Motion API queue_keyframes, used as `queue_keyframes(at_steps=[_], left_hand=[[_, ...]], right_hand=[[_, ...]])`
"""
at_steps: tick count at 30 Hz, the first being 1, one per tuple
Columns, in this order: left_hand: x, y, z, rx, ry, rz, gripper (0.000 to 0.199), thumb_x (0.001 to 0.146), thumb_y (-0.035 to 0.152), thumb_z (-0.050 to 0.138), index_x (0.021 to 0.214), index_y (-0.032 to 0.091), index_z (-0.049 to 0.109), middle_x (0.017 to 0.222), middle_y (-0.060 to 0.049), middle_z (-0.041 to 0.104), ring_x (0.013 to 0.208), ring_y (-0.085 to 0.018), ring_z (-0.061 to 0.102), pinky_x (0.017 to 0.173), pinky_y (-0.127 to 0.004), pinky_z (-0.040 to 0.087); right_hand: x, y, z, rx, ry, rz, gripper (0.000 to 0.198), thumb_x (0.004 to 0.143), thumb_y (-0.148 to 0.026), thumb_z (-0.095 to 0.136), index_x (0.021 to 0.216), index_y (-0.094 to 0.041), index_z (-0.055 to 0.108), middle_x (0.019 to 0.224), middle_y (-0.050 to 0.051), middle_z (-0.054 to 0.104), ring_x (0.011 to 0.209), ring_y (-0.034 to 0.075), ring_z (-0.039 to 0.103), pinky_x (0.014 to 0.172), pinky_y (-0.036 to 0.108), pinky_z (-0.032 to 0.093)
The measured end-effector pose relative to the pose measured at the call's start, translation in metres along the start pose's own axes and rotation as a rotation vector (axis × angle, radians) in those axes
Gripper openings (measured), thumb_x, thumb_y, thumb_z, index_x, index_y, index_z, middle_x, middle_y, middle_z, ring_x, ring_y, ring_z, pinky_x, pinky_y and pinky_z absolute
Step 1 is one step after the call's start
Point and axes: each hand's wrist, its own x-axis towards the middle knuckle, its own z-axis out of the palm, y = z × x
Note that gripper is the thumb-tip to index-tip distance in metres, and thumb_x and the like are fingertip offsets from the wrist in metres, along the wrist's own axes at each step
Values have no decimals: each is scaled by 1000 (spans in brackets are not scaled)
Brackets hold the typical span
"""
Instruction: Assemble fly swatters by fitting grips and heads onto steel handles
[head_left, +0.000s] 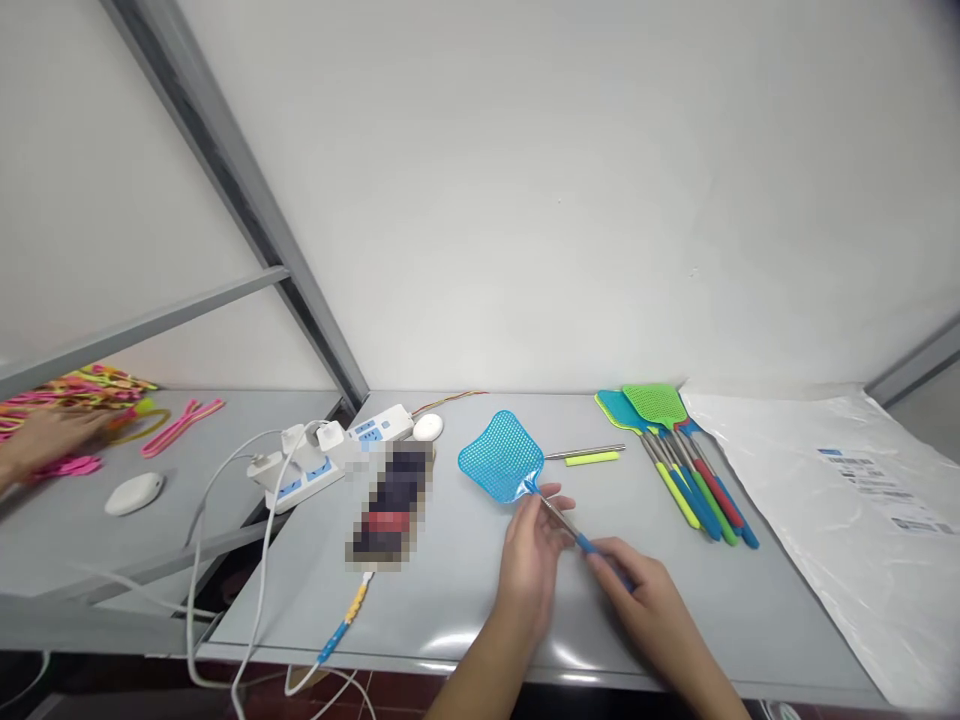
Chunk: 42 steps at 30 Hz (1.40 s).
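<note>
So I'm holding the blue fly swatter [501, 457] over the middle of the grey table [465, 600], its mesh head hovering just above the surface. My left hand [534, 560] is pinching the metal shaft right below the head, fingers closed around it, and my right hand [645, 590] is wrapped shut around the blue grip end. What's bugging me: that thin rod looks like the telescoping kind, so if I'm pulling or twisting unevenly it could bend or pop out of the head. Counting stuff: one swatter in hand, a bunch of finished swatters [675, 450] to the right, five handles as far as I can tell, one loose rod with a yellow-green grip [592, 456], two power strips [330, 455], one plastic bag [825, 480]. Someone else's hand [52, 435] is resting on a pink pile at the next table.
</note>
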Motion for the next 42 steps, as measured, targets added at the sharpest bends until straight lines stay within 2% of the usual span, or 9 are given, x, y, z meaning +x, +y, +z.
queue_keyframes(at_steps=[6,13,19,24,27,32,38,42], left_hand=[[2,1,-1,-34,79,61,35,81,42,62,104,16,65,110,-13,60,101,-22,55,76,-32,47],[7,10,-7,-208,221,94,28,80,35,65,101,16,62,100,-10,64,85,-17,60,76,-32,50],[6,11,-4,-138,199,140,27,78,35,67,96,14,63,93,-9,65,81,-16,61,73,-30,51],[6,10,-2,-11,219,233,31,74,38,70,91,12,67,90,-8,66,86,-17,61,76,-30,50],[7,9,-3,52,250,256,32,72,39,71,90,12,68,90,-8,66,88,-18,61,79,-32,49],[9,9,-7,74,235,239,31,72,39,71,90,13,68,91,-9,66,86,-18,61,77,-33,50],[10,9,-9,44,197,221,29,77,38,67,91,13,68,92,-9,66,85,-17,60,77,-32,49],[11,10,-9,90,165,212,29,78,40,65,89,12,68,91,-9,65,84,-16,59,76,-31,49]], right_hand=[[1,-3,0,5,-22,-17,27,88,-44,48,93,-22,63,75,1,65,74,19,59,67,26,45],[-1,-5,-1,8,-114,-68,27,90,-40,44,91,-20,63,73,2,65,67,16,56,64,25,42],[-1,-2,-1,10,-130,-59,26,91,-40,43,94,-21,60,77,2,65,70,17,58,66,26,42],[-2,0,-1,10,-59,-65,24,90,-39,45,94,-22,61,84,3,66,77,18,60,71,26,43],[-3,2,-1,-10,-19,-53,22,90,-39,45,92,-22,59,83,2,65,75,17,59,68,25,43],[-2,2,0,-27,-1,-46,21,89,-39,46,86,-22,57,80,1,64,73,16,58,67,25,43],[0,0,0,-20,-11,-32,20,89,-39,47,90,-23,59,81,0,66,74,17,60,66,25,44],[4,0,1,-80,-10,-75,21,89,-39,46,94,-24,60,85,1,67,77,17,61,69,26,45]])
